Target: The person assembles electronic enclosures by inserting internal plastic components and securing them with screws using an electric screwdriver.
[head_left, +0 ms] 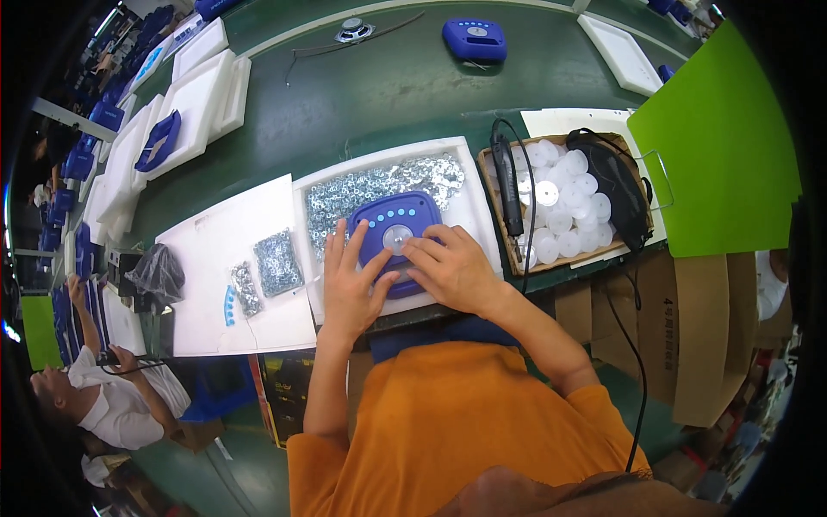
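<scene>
A blue plastic housing (416,205) with rounded corners and a row of light-blue buttons lies over a white foam tray (479,226). At its middle sits a clear round disc (397,237). My left hand (349,289) rests on the housing's left side, fingers spread, thumb toward the lower middle. My right hand (455,269) comes in from the right, its bent fingers gathered at the disc's right edge; my fingers partly cover the contact. Many small shiny metal pieces (340,191) fill the tray behind the housing.
To the right, a cardboard box (508,246) holds white plastic discs (560,220), a black corded electric screwdriver (506,185) and a black pouch (613,185). Bags of metal parts (277,261) lie left. A speaker (354,31) and another blue housing (475,40) lie farther back. A co-worker (121,392) sits left.
</scene>
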Motion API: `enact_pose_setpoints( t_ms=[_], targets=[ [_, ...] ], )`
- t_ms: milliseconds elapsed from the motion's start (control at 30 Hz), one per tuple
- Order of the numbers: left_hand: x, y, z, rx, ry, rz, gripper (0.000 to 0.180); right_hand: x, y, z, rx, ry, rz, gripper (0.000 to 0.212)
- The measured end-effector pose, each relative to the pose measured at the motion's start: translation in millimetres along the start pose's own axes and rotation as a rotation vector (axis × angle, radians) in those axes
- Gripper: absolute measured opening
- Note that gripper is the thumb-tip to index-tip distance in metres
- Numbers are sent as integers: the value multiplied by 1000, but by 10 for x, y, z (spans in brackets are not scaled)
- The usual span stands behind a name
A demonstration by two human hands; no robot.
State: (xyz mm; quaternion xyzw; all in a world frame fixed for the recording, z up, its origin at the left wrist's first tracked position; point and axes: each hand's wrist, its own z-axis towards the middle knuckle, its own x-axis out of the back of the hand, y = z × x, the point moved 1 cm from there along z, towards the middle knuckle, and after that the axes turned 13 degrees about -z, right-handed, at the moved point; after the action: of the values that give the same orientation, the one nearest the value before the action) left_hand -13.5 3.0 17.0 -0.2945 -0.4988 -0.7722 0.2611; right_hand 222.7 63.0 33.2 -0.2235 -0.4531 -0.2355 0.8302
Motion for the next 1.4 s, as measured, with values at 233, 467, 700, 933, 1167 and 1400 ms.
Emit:
enact_pose_setpoints(
  t_ms=[233, 467, 700, 933, 1167, 1400],
  targets=[
    [-26, -9, 118, 22, -8, 114, 42, -151, -224, -62, -50, -27, 135, 50],
    [-54, -42, -16, 24, 12, -18, 44, -82, -91, -91, -31, -1, 42, 51],
    [-108, 8, 33, 36, -16, 126, 48, -132, -251, -94, -73, -3, 47, 49],
    [-121, -100, 73, 69, -15, -37, 57, -199, -448, -69, -146, 27, 73, 51],
    [-114, -37, -31, 30, 21, 22, 50, -96, -146, -139, -79, 17, 25, 55],
    [-144, -15, 12, 81, -3, 101, 49, -188, -250, -152, -80, 18, 119, 57]
  ],
)
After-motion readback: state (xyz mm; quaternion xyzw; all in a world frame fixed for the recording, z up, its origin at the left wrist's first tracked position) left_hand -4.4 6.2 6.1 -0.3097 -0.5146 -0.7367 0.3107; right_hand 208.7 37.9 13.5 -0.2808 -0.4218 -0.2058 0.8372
